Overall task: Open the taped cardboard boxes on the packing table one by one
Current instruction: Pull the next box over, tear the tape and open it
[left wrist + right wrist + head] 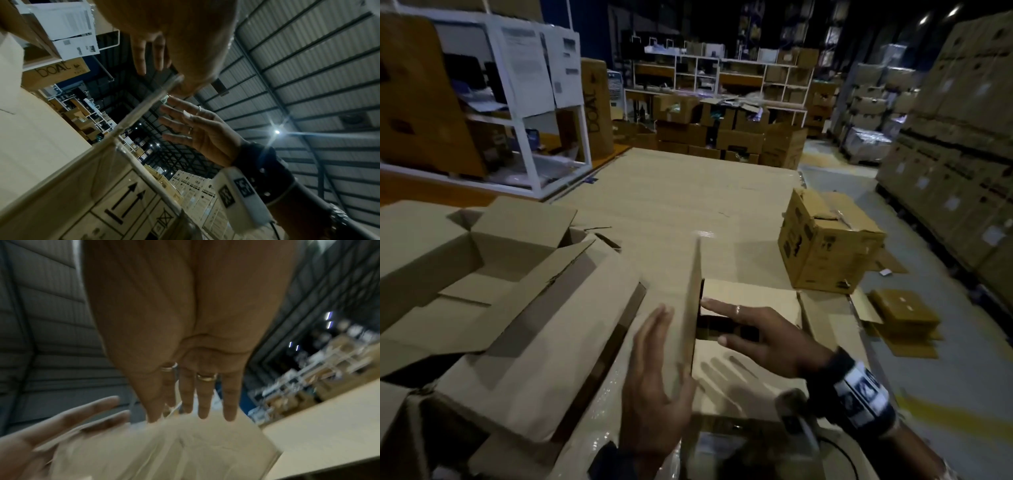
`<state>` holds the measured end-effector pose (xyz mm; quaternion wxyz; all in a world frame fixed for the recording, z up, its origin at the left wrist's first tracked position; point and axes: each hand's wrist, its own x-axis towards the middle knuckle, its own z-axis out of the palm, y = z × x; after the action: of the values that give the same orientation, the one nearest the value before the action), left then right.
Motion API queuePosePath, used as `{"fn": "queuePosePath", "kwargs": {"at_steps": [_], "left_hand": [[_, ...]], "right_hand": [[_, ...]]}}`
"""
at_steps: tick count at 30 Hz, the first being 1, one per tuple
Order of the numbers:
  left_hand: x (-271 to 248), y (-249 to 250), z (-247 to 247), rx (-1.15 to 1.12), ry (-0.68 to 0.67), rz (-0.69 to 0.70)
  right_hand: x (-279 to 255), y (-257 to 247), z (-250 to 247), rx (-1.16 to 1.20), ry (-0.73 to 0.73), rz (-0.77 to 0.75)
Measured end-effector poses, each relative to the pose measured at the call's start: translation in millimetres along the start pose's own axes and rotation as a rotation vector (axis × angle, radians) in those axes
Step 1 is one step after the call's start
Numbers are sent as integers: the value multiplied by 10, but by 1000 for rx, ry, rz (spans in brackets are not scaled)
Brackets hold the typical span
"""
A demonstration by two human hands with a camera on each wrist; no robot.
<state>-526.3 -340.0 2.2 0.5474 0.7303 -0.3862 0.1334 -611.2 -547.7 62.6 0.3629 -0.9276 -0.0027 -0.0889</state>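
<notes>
You are standing in a warehouse — stacked cartons (948, 144) wall your right, white shelving (722, 73) crammed with boxes stands ahead, and a corrugated metal roof (308, 65) spans overhead — dimly lit.

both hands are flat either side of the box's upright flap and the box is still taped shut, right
Not quite. The box is already open: the head view shows its flap upright and a dark opening beside it. The left hand and right hand are flat, fingers straight, either side of the flap.
</notes>
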Motion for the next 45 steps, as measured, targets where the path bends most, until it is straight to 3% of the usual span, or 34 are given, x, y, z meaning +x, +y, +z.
{"fn": "queuePosePath", "kwargs": {"at_steps": [2, 4, 8, 11, 14, 16, 23, 28, 40, 45], "left_hand": [[-5, -37, -71, 88, 148, -109], [-23, -172, -120, 246, 135, -173], [-136, -474, -45, 593, -281, -289], [-213, -523, 109, 584, -527, -450], [-275, -498, 205, 353, -566, -635], [-322, -444, 233, 212, -525, -682], [-287, -357, 354, 106, -567, -664], [-34, -539, 367, 107, -618, -563], [29, -804, 443, 68, -574, -538], [13, -802, 410, 92, -554, -462]], "right_hand": [[260, -68, -18, -27, -98, -27], [518, 29, 27, -153, -192, -47], [896, 336, 193, -381, -382, 58], [1007, 423, 341, -491, -491, 115], [1039, 464, 476, -581, -550, 143], [1046, 519, 511, -633, -561, 129], [1177, 534, 456, -667, -596, 78], [1346, 546, 320, -629, -556, 219], [1533, 562, 281, -653, -514, 292], [1330, 494, 291, -568, -482, 312]]}}
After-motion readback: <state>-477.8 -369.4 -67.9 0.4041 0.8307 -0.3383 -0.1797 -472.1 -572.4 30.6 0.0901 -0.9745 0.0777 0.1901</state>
